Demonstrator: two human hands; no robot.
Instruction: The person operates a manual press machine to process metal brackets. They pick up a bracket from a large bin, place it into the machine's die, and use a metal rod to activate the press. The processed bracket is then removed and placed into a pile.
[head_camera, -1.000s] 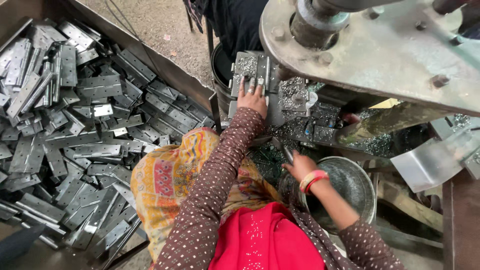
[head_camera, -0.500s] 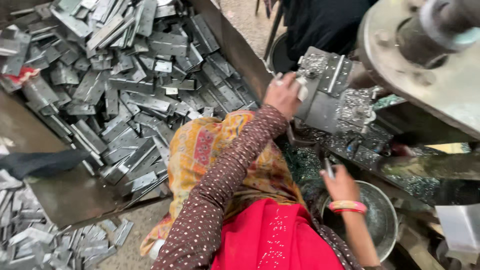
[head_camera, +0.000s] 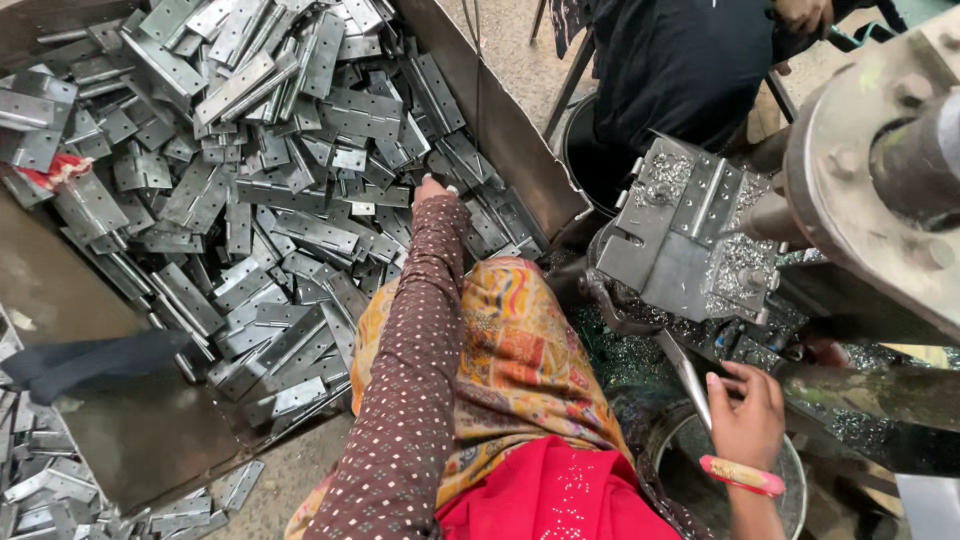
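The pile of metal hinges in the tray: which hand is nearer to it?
Left. The left hand rests on the hinge pile; the right hand is off by the metal bucket.

A worker's left hand (head_camera: 432, 189) reaches into a metal tray (head_camera: 520, 150) heaped with steel hinge plates (head_camera: 270, 200), fingertips touching the pile, while the right hand (head_camera: 748, 405) (bangle at the wrist) grips a thin metal rod (head_camera: 690, 378) above a round steel bowl (head_camera: 790, 490) beside a shavings-covered press fixture (head_camera: 690, 235).

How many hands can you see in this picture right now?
3. The left hand reaches into the heap of metal hinges; the right hand holds a metal strip above a round pan; another person's hand shows at top right.
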